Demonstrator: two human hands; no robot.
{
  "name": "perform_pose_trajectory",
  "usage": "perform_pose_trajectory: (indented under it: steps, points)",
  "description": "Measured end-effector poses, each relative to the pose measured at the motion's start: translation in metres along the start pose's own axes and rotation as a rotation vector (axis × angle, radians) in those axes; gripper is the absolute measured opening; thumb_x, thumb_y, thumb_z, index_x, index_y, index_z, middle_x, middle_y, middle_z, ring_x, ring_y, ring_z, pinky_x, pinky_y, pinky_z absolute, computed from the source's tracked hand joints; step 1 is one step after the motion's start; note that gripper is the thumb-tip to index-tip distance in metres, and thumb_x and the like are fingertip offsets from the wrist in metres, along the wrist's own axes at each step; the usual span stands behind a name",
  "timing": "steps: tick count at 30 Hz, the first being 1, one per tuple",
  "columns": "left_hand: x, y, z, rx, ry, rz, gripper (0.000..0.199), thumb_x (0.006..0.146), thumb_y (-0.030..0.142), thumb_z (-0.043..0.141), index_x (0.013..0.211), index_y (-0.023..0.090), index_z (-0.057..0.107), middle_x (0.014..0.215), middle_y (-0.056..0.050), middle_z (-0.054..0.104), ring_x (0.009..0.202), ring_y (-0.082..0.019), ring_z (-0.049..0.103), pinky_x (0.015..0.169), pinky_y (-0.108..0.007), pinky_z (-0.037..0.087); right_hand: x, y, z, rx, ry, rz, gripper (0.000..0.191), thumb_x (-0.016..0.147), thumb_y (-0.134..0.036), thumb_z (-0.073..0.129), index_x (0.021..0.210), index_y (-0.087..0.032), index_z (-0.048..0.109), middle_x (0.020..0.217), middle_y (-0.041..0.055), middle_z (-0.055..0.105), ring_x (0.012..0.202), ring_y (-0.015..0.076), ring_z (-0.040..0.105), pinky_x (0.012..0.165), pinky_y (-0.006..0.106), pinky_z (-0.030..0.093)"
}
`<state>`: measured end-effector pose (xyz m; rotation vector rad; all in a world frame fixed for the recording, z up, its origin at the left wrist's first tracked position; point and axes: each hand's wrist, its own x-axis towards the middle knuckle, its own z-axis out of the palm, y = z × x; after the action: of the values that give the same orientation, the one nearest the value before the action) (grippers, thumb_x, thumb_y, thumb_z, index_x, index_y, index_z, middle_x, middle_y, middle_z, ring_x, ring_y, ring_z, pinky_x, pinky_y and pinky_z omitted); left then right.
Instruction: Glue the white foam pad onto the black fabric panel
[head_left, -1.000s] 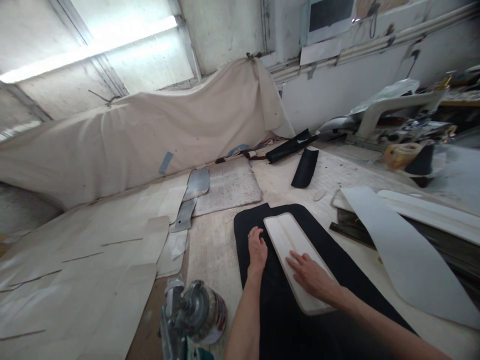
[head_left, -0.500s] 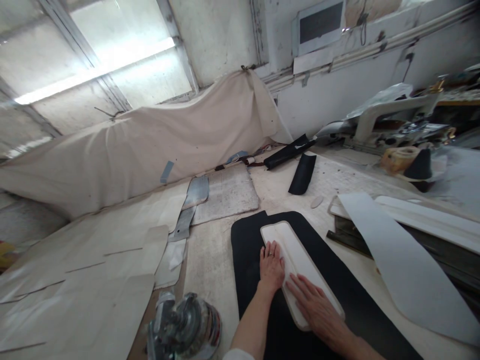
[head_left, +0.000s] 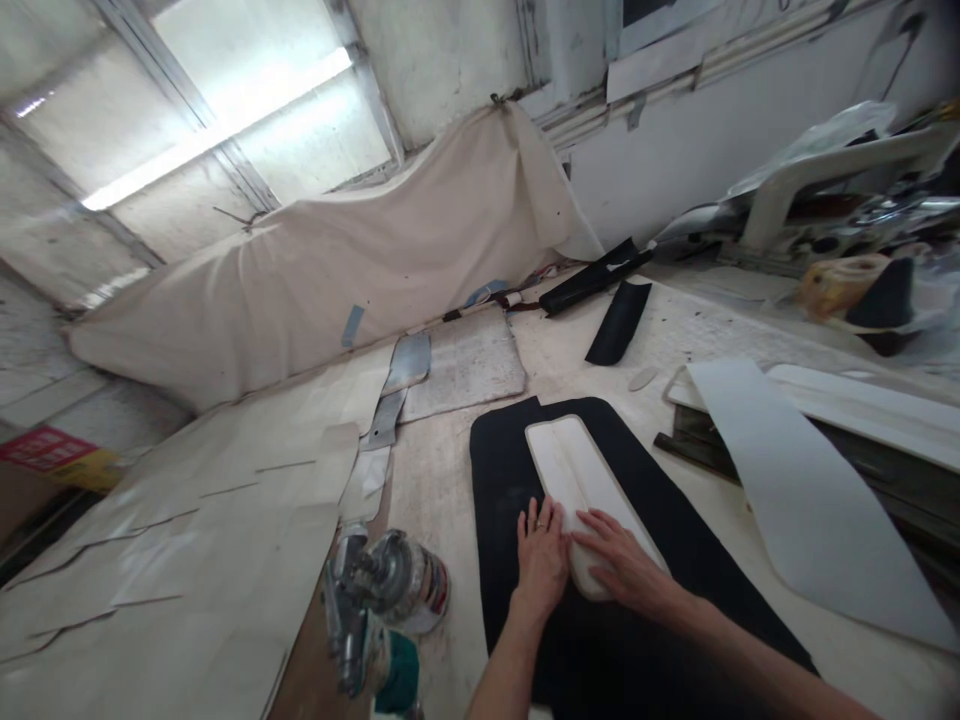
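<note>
A long white padded panel (head_left: 574,455) with rounded corners lies on a larger black sheet (head_left: 504,480) of leather-like material. My left hand (head_left: 541,555) rests with its fingers stretched over the panel's left edge and the black sheet beside it; a ring shows on one finger. Across the lower part of the panel lies my right hand (head_left: 622,565), flat, its fingers spread and pointing left toward my other hand. Neither hand grips anything. My forearms hide some of the black sheet below the panel.
A spray gun with a metal cup (head_left: 412,585) stands left of the black sheet. Pale sheets (head_left: 187,540) cover the left side. On the right, a white curved piece (head_left: 802,500) overlies stacked panels. Black strips (head_left: 619,322) lie further back, near a sewing machine (head_left: 772,215).
Both hands have slid down along the panel toward me, more of its upper part now showing. The camera view has turned somewhat left, bringing more of the spray gun into sight.
</note>
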<state>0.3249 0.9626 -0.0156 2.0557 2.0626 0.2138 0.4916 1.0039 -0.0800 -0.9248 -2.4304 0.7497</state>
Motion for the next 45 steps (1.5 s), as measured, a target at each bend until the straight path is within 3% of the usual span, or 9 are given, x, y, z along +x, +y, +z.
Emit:
perform_pose_trajectory:
  steps: [8, 12, 17, 23, 30, 34, 38, 42, 45]
  points:
    - [-0.079, -0.016, 0.000, -0.077, 0.197, -0.343, 0.055, 0.082, 0.025, 0.042, 0.135, 0.019, 0.030, 0.147, -0.007, 0.024, 0.137, -0.024, 0.011, 0.112, -0.043, 0.020, -0.017, 0.008, -0.027, 0.027, 0.103, 0.007, 0.040, 0.082, -0.021, 0.039, 0.119, -0.017, 0.054, 0.131, 0.0107, 0.043, 0.123, 0.0231, 0.036, 0.104, 0.041, 0.033]
    - [-0.114, -0.028, 0.010, -0.102, 0.143, -0.407, 0.064, 0.075, 0.026, 0.054, 0.134, 0.019, 0.031, 0.148, -0.008, 0.022, 0.137, -0.028, 0.012, 0.111, -0.045, 0.018, -0.012, -0.004, -0.029, -0.048, 0.060, 0.034, 0.040, 0.087, -0.024, 0.035, 0.123, -0.015, 0.050, 0.133, 0.0101, 0.041, 0.122, 0.0204, 0.037, 0.103, 0.037, 0.033]
    - [-0.127, -0.033, 0.012, -0.232, 0.210, -0.448, 0.071, 0.072, 0.014, 0.054, 0.136, 0.016, 0.023, 0.148, -0.012, 0.016, 0.136, -0.023, 0.017, 0.112, -0.037, 0.020, -0.009, -0.014, -0.017, -0.146, -0.033, 0.023, 0.041, 0.077, -0.024, 0.052, 0.117, -0.020, 0.056, 0.129, 0.0080, 0.046, 0.120, 0.0284, 0.036, 0.099, 0.047, 0.034]
    - [-0.137, -0.038, 0.007, -0.342, 0.234, -0.530, 0.052, 0.075, 0.008, 0.046, 0.127, 0.013, 0.039, 0.142, -0.014, 0.028, 0.132, -0.022, 0.026, 0.110, -0.034, 0.025, -0.005, -0.026, -0.024, -0.215, -0.099, 0.040, 0.041, 0.075, -0.019, 0.055, 0.116, -0.020, 0.058, 0.128, 0.0083, 0.046, 0.117, 0.0272, 0.038, 0.095, 0.043, 0.036]
    - [-0.119, -0.020, -0.011, -0.187, 0.236, -0.272, 0.045, 0.081, 0.012, 0.039, 0.125, 0.020, 0.044, 0.143, -0.007, 0.030, 0.132, -0.024, 0.025, 0.110, -0.041, 0.026, -0.004, -0.033, -0.024, -0.230, -0.119, 0.133, 0.045, 0.072, -0.018, 0.053, 0.116, -0.026, 0.055, 0.130, 0.0053, 0.044, 0.119, 0.0281, 0.035, 0.087, 0.047, 0.037]
    - [-0.089, 0.006, -0.004, -0.222, 0.056, 0.051, 0.045, 0.085, 0.016, 0.028, 0.128, 0.021, 0.040, 0.138, -0.002, 0.040, 0.131, -0.019, 0.025, 0.111, -0.038, 0.024, -0.006, -0.030, -0.013, -0.195, -0.089, 0.144, 0.044, 0.071, -0.022, 0.051, 0.115, -0.025, 0.057, 0.131, 0.0056, 0.044, 0.119, 0.0275, 0.035, 0.088, 0.045, 0.039]
    - [-0.076, 0.019, -0.006, -0.195, -0.055, 0.078, 0.036, 0.082, 0.020, 0.036, 0.114, 0.018, 0.052, 0.120, -0.008, 0.054, 0.114, -0.022, 0.043, 0.102, -0.041, 0.036, -0.004, -0.013, -0.014, -0.106, -0.067, 0.100, 0.039, 0.073, -0.028, 0.045, 0.108, -0.021, 0.062, 0.123, 0.0074, 0.053, 0.114, 0.0243, 0.046, 0.094, 0.041, 0.040]
    - [-0.103, 0.015, -0.027, -0.228, 0.045, 0.026, 0.035, 0.084, 0.020, 0.033, 0.108, 0.025, 0.056, 0.122, -0.003, 0.053, 0.120, -0.020, 0.037, 0.107, -0.040, 0.030, 0.009, -0.009, -0.032, -0.023, 0.040, 0.113, 0.045, 0.075, -0.039, 0.038, 0.108, -0.017, 0.060, 0.116, 0.0143, 0.056, 0.103, 0.0271, 0.055, 0.083, 0.042, 0.049]
    - [-0.151, -0.002, -0.028, -0.489, 0.216, -0.072, 0.036, 0.083, 0.018, 0.033, 0.106, 0.028, 0.058, 0.122, -0.002, 0.053, 0.117, -0.017, 0.042, 0.102, -0.033, 0.036, 0.022, -0.064, -0.031, 0.106, 0.265, 0.127, 0.050, 0.074, -0.046, 0.048, 0.118, -0.021, 0.053, 0.123, 0.0119, 0.051, 0.110, 0.0299, 0.050, 0.086, 0.044, 0.047]
